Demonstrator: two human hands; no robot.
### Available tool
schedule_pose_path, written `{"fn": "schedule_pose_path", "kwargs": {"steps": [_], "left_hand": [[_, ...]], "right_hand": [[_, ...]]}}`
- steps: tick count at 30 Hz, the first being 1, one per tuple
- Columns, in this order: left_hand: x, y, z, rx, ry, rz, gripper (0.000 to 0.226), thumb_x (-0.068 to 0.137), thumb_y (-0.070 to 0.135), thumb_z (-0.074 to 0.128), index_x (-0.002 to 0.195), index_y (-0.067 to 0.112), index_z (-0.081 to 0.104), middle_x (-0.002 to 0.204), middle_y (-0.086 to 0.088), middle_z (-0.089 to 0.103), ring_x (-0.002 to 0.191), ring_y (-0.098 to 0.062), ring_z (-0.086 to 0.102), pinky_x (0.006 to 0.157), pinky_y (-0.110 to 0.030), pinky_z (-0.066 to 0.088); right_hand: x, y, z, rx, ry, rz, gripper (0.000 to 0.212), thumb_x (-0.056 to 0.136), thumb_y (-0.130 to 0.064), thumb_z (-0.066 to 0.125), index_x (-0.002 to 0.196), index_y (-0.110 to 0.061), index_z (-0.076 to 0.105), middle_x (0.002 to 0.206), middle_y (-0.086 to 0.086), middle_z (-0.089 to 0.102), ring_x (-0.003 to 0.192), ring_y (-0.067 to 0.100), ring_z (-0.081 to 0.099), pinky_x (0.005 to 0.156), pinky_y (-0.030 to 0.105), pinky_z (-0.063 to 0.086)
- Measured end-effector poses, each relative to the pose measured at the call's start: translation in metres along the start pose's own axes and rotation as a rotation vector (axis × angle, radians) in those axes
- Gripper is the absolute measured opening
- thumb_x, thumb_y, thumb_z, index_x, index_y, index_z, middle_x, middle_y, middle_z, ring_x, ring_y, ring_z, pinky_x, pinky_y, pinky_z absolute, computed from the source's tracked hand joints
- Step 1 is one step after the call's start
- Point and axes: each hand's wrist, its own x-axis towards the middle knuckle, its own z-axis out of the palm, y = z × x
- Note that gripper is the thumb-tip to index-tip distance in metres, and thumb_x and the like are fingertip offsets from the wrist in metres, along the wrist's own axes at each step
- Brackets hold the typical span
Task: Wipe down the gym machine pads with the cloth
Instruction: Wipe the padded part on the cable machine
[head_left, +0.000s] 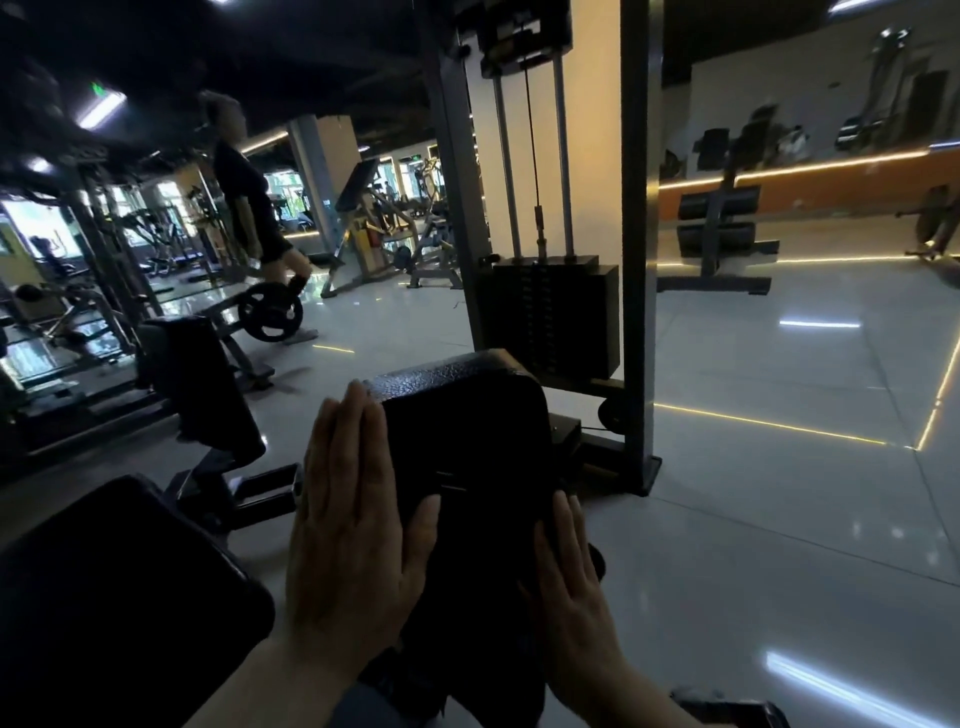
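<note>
Black pebbled pad (457, 415), flat hands flanking.

Your left hand (353, 525) lies flat against the left side of the pad (462, 415); your right hand (571, 577) lies flat against its right side, nearer you. A cloth (467, 597) hangs between both hands, over the pad's near face. Behind the pad stands the weight stack (553, 317), inside its frame post (636, 260) on the right. A second pad (119, 582) sits at near left; a third pad (197, 384) stands behind it. A person (249, 197) stands far left, beyond a weight plate (270, 312).
</note>
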Motion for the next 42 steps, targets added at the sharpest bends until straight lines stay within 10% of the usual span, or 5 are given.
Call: {"fn": "schedule_pose_path", "kwargs": {"steps": [8, 16, 28, 34, 42], "left_hand": [[0.003, -0.005, 0.002, -0.062, 0.001, -0.013, 0.065, 0.1, 0.044, 0.024, 0.148, 0.001, 0.013, 0.155, -0.017, 0.015, 0.146, -0.023, 0.006, 0.119, -0.032, 0.006], [0.005, -0.004, 0.014, 0.062, 0.052, 0.004, 0.073, 0.097, 0.044, 0.03, 0.149, 0.0, 0.002, 0.153, -0.021, 0.01, 0.144, -0.036, 0.007, 0.12, -0.037, 0.004], [-0.004, 0.002, 0.019, 0.136, 0.065, 0.0, 0.081, 0.094, 0.042, 0.038, 0.149, 0.002, -0.006, 0.158, -0.012, -0.01, 0.146, -0.03, -0.006, 0.118, -0.044, 0.009], [-0.002, 0.005, 0.015, 0.141, 0.037, -0.002, 0.08, 0.094, 0.042, 0.036, 0.148, 0.001, -0.006, 0.157, -0.019, -0.001, 0.146, -0.03, -0.007, 0.119, -0.041, 0.005], [-0.002, 0.004, 0.021, 0.1, 0.069, -0.016, 0.073, 0.095, 0.039, 0.036, 0.145, -0.006, 0.006, 0.155, -0.023, 0.0, 0.145, -0.032, -0.007, 0.119, -0.043, 0.004]], "right_hand": [[0.14, -0.024, -0.04, 0.11, 0.04, -0.09, 0.052, 0.101, -0.031, 0.029, 0.144, -0.004, 0.019, 0.155, 0.004, 0.008, 0.146, 0.026, 0.005, 0.119, 0.036, 0.014], [-0.036, 0.007, 0.011, -0.22, -0.088, -0.121, 0.056, 0.102, -0.032, 0.022, 0.151, -0.015, 0.002, 0.16, 0.004, -0.003, 0.147, 0.024, 0.001, 0.118, 0.039, 0.009], [0.094, -0.011, -0.018, -0.091, 0.111, -0.197, 0.062, 0.098, -0.027, 0.037, 0.15, -0.022, 0.004, 0.159, -0.006, -0.004, 0.147, 0.022, 0.004, 0.118, 0.043, 0.013], [-0.043, 0.026, 0.003, -0.243, -0.174, -0.231, 0.058, 0.098, -0.03, 0.026, 0.151, -0.016, 0.005, 0.16, 0.003, -0.002, 0.147, 0.023, 0.002, 0.119, 0.038, 0.005], [0.13, -0.017, -0.03, 0.018, 0.094, -0.179, 0.052, 0.099, -0.03, 0.033, 0.147, -0.014, 0.017, 0.156, 0.009, 0.013, 0.145, 0.026, 0.007, 0.118, 0.045, 0.018]]}}
